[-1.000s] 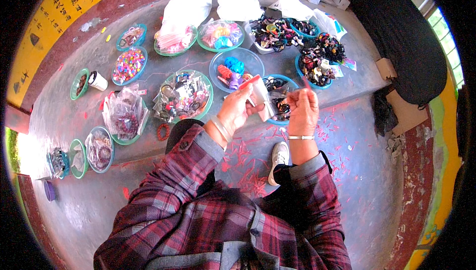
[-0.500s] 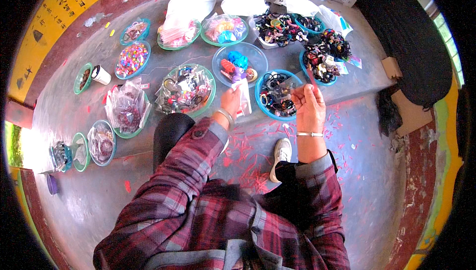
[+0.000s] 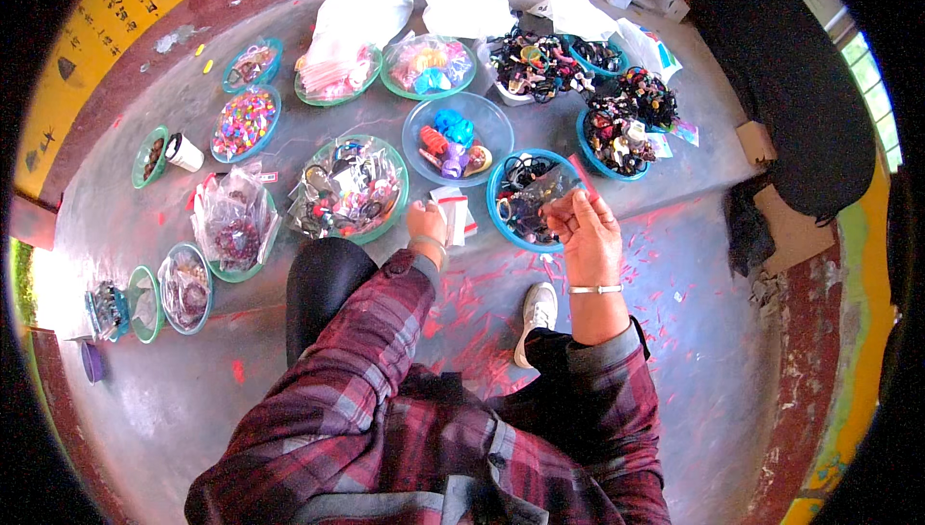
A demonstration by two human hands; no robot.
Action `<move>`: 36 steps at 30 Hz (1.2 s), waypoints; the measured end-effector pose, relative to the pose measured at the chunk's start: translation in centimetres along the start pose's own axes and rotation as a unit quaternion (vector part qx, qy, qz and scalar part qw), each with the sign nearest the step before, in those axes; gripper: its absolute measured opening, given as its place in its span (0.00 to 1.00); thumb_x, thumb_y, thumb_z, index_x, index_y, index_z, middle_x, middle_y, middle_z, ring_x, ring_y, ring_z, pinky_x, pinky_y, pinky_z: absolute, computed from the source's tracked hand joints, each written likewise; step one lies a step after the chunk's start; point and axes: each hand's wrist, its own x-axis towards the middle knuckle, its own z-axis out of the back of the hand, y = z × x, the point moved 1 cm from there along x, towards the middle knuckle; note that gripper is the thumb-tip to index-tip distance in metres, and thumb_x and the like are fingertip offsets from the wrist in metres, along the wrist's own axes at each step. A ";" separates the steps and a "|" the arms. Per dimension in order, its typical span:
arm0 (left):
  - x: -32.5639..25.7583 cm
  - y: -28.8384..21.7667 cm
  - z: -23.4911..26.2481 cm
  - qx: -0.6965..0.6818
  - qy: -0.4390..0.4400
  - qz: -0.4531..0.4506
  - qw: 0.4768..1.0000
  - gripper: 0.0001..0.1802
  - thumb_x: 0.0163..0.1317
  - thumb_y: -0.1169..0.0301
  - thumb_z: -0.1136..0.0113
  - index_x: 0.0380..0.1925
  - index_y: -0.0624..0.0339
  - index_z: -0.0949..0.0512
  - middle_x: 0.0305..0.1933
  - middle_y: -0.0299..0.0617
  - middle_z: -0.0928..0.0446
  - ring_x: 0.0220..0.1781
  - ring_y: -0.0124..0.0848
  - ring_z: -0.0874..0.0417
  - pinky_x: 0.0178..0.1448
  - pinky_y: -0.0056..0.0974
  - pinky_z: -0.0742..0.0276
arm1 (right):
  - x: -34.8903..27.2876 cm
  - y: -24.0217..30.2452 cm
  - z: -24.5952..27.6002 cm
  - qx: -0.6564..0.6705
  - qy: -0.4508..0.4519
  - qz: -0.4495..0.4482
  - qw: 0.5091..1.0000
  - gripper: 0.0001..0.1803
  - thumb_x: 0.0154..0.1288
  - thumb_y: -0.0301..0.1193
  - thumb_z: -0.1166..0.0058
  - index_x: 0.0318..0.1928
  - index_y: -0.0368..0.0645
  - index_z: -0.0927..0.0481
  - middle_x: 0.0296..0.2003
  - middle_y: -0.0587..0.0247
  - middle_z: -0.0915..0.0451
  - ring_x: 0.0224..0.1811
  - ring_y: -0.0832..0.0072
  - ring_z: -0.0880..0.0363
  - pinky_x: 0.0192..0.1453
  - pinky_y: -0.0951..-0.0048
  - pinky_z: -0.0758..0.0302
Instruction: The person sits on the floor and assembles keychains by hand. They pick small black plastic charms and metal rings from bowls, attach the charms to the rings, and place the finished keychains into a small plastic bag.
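My left hand (image 3: 427,223) is closed on small white packets with red edges (image 3: 454,216), just nearer than a clear bowl (image 3: 501,120) of coloured hair ties. My right hand (image 3: 591,232) pinches a small clear plastic bag (image 3: 554,190) with a red strip along its edge. That bag hangs over a blue bowl (image 3: 494,202) of black hair ties and partly covers its contents. Whether anything sits inside the bag is hard to make out. Close to my left hand stands a green bowl (image 3: 404,202) full of bagged hair accessories.
Farther back are bowls of pink packets (image 3: 337,79), bagged hair ties (image 3: 430,65) and dark hair ties (image 3: 617,140). To the left stand a bowl of bright beads (image 3: 247,120) and a white cup (image 3: 183,152). Red strips (image 3: 472,303) litter the floor near my shoe (image 3: 540,313).
My left hand has drawn back toward me with the packets, away from the bowl of coloured hair ties. My right hand has come slightly lower, still holding the clear bag.
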 end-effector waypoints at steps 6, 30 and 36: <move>-4.0 -13.5 2.9 -0.251 0.290 0.002 0.924 0.25 0.61 0.51 0.55 0.36 0.65 0.25 0.35 0.44 0.23 0.39 0.30 0.24 0.43 0.36 0.30 | -0.1 -0.1 0.4 -0.044 0.016 -0.014 0.999 0.05 0.62 0.29 0.51 0.33 0.41 0.25 0.25 0.61 0.21 0.26 0.72 0.21 0.28 0.78 0.25; -6.9 -23.1 8.0 -0.320 0.527 0.093 0.782 0.09 0.57 0.67 0.44 0.32 0.62 0.22 0.29 0.35 0.23 0.31 0.21 0.25 0.36 0.25 0.33 | 0.6 -0.7 0.7 -0.179 0.109 -0.088 0.974 0.07 0.55 0.31 0.43 0.26 0.40 0.20 0.21 0.69 0.23 0.22 0.83 0.29 0.28 0.83 0.35; -6.7 -22.0 7.4 -0.334 0.543 0.108 0.763 0.09 0.56 0.68 0.43 0.33 0.62 0.23 0.31 0.36 0.22 0.32 0.22 0.24 0.39 0.26 0.30 | 0.6 -0.9 0.6 -0.198 0.117 -0.099 0.968 0.07 0.54 0.31 0.43 0.29 0.39 0.20 0.23 0.68 0.22 0.23 0.83 0.29 0.29 0.82 0.34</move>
